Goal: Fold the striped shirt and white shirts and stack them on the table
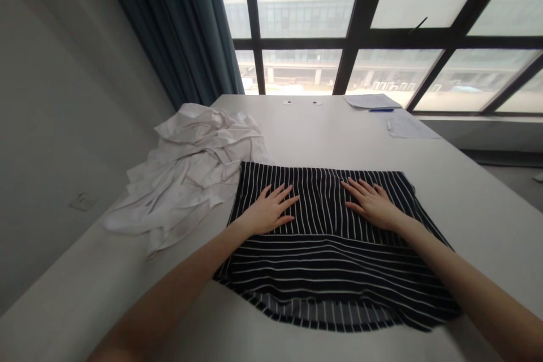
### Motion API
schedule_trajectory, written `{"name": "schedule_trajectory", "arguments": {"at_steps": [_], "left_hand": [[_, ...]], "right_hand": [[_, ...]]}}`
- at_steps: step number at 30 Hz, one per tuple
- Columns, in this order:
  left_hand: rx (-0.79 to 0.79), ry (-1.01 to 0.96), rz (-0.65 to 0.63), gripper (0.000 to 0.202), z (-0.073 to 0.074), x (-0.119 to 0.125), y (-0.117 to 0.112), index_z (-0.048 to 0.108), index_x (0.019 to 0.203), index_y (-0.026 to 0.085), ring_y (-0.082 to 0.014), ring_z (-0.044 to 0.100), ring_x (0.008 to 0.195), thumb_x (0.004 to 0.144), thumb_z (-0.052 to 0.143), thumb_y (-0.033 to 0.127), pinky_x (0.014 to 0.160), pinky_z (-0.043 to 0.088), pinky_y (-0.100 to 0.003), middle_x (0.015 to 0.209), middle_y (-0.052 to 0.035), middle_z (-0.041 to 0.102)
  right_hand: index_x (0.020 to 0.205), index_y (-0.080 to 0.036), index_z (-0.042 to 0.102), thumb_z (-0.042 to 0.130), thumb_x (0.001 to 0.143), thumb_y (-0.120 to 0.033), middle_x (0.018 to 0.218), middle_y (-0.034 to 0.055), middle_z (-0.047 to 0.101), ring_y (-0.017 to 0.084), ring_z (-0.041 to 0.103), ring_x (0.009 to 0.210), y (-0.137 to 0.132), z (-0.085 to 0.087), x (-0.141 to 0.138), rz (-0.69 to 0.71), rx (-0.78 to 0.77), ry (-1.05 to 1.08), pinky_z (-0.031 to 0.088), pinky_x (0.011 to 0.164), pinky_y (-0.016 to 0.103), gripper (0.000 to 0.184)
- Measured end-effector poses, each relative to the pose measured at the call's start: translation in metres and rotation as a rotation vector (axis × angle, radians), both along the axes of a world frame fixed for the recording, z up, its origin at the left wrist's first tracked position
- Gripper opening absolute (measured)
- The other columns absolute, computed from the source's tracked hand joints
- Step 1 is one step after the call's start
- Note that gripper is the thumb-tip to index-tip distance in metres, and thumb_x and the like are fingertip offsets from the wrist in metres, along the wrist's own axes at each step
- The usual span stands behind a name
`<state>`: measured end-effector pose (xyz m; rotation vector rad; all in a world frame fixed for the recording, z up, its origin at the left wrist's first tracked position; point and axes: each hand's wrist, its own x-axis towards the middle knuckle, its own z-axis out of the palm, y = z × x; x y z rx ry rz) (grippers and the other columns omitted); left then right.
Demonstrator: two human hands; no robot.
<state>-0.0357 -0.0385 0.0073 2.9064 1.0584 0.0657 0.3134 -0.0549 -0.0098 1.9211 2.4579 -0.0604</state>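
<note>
My outstretched left hand (269, 209) and right hand (371, 203) lay open and flat, fingers spread, gripping nothing, on a folded black-and-white striped garment (326, 271) at the center of the white tabletop (339, 130). A crumpled white cloth (186, 169) sat at 10 o'clock, papers (373, 100) and a blue pen (380, 110) at 1 o'clock.
</note>
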Motion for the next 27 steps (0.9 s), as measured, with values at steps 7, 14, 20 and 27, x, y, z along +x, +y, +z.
{"name": "schedule_trajectory", "arguments": {"at_steps": [7,14,20,27], "left_hand": [[-0.059,-0.164,-0.216,0.051,0.025,-0.015,-0.094,0.045,0.141,0.024,-0.0287,0.035,0.141,0.097,0.046,0.048,0.114,0.026,-0.054,0.149,-0.0091,0.045],[0.143,-0.202,-0.269,0.046,0.008,-0.009,-0.128,0.052,0.133,0.012,-0.0288,0.052,0.128,0.094,0.053,0.037,0.110,0.034,-0.049,0.135,-0.0125,0.059],[0.209,-0.204,-0.247,0.041,0.004,-0.006,-0.126,0.055,0.130,0.014,-0.0251,0.059,0.120,0.093,0.054,0.032,0.104,0.042,-0.043,0.128,-0.0105,0.065],[0.258,-0.169,-0.214,0.039,0.003,-0.015,-0.129,0.052,0.132,0.012,-0.0210,0.060,0.119,0.094,0.044,0.015,0.100,0.047,-0.037,0.127,-0.0101,0.066]], "right_hand": [[0.134,-0.028,0.056,0.039,0.099,-0.046,0.143,0.0058,0.053,0.024,0.036,0.140,-0.089,0.042,-0.029,0.213,-0.003,0.414,0.033,0.113,0.048,0.043],[0.141,-0.033,0.049,0.061,0.090,-0.027,0.145,0.0045,0.051,0.024,0.047,0.133,-0.148,0.034,-0.061,0.364,-0.131,0.435,0.044,0.108,0.045,0.053],[0.144,-0.031,0.046,0.063,0.088,-0.021,0.144,0.0047,0.052,0.023,0.048,0.132,-0.158,0.019,-0.056,0.337,-0.062,0.426,0.044,0.109,0.043,0.059],[0.137,-0.030,0.054,0.055,0.093,-0.024,0.137,0.0026,0.059,0.021,0.055,0.126,-0.160,0.026,-0.043,0.199,-0.152,0.543,0.045,0.107,0.039,0.044]]}}
